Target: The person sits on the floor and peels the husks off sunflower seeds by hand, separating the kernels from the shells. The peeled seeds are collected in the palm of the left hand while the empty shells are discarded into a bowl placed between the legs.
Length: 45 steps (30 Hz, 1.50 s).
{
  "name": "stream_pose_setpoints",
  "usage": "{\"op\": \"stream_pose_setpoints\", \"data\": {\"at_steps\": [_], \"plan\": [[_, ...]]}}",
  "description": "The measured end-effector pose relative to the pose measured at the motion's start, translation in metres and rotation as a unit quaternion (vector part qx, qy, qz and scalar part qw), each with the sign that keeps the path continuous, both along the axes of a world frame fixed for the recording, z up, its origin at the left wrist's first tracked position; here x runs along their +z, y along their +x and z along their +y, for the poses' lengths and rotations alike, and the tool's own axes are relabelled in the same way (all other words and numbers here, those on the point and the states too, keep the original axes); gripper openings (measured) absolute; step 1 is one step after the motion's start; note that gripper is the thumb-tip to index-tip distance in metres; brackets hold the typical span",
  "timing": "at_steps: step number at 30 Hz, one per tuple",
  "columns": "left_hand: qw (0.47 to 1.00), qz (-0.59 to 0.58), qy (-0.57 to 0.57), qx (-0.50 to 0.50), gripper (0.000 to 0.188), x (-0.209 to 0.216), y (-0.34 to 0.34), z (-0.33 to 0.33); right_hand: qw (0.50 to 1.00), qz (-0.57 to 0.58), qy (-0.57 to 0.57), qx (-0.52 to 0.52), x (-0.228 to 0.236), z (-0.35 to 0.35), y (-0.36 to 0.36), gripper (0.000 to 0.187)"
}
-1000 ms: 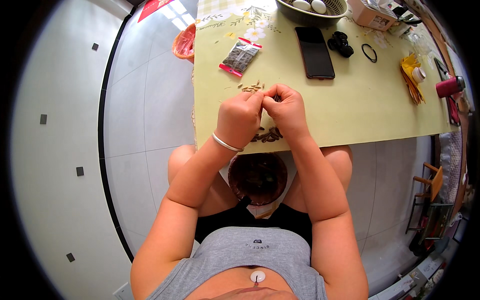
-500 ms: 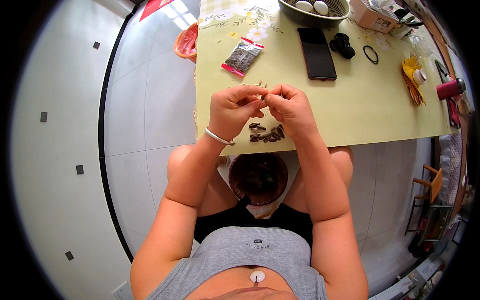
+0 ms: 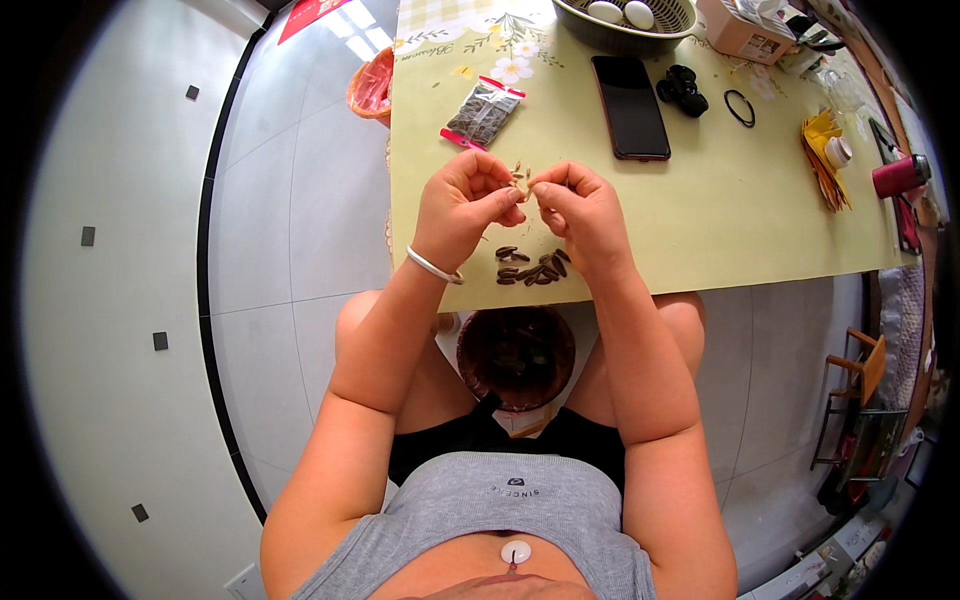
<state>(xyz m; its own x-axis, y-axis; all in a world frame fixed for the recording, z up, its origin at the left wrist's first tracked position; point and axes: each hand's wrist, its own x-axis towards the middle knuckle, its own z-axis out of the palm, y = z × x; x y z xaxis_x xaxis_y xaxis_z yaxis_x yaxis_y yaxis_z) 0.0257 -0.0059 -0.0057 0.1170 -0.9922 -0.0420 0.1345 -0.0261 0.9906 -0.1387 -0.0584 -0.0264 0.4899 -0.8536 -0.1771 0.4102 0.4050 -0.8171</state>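
My left hand (image 3: 472, 197) and my right hand (image 3: 577, 207) meet over the near part of the table, thumbs and forefingers pinched with the tips a small gap apart. Between them shows a small pale piece (image 3: 526, 187), seemingly part of a sunflower seed; which fingertips grip it is hard to make out. A dark bit peeks out among my right fingers. Just beyond my fingertips lie several pale shelled kernels (image 3: 518, 172). Nearer me, by the table edge, is a loose group of dark striped sunflower seeds (image 3: 540, 270).
A seed packet (image 3: 483, 112), phone (image 3: 632, 108), black gadget (image 3: 682, 92), and basket (image 3: 655, 40) with white eggs lie farther back. Yellow paper (image 3: 822, 165) and a dark pink bottle (image 3: 900, 177) are right. A brown bin (image 3: 517, 395) stands between my knees; an orange lined basket (image 3: 372, 88) is left.
My fingertips have drawn slightly apart, the left hand shifting a little to the left. A pale piece now shows where a dark seed was between them.
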Motion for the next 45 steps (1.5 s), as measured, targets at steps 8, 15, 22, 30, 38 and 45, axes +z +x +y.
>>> {"op": "stream_pose_setpoints", "data": {"at_steps": [8,15,22,30,38,45], "plan": [[0.878,-0.457,-0.102,0.099,0.006,-0.003,0.006,0.001,0.992,-0.088,0.087,-0.015,0.011,-0.006,-0.006,0.011],[0.862,-0.439,-0.213,0.141,0.005,0.016,-0.008,0.004,0.993,-0.07,0.093,0.014,0.006,-0.006,-0.005,0.012],[0.919,-0.332,-0.212,0.017,0.013,0.022,-0.021,0.008,0.973,-0.141,0.182,-0.021,-0.005,-0.012,-0.008,0.026],[0.792,-0.545,-0.236,-0.145,0.018,-0.005,-0.046,0.015,0.974,-0.166,0.145,-0.047,-0.004,-0.017,-0.017,0.021],[0.789,-0.56,-0.21,-0.14,0.01,-0.009,-0.047,0.013,0.975,-0.168,0.135,-0.049,-0.006,-0.017,-0.018,0.02],[0.828,-0.51,-0.214,-0.09,0.009,-0.006,-0.035,0.009,0.985,-0.122,0.109,-0.054,-0.005,-0.015,-0.016,0.015]]}}
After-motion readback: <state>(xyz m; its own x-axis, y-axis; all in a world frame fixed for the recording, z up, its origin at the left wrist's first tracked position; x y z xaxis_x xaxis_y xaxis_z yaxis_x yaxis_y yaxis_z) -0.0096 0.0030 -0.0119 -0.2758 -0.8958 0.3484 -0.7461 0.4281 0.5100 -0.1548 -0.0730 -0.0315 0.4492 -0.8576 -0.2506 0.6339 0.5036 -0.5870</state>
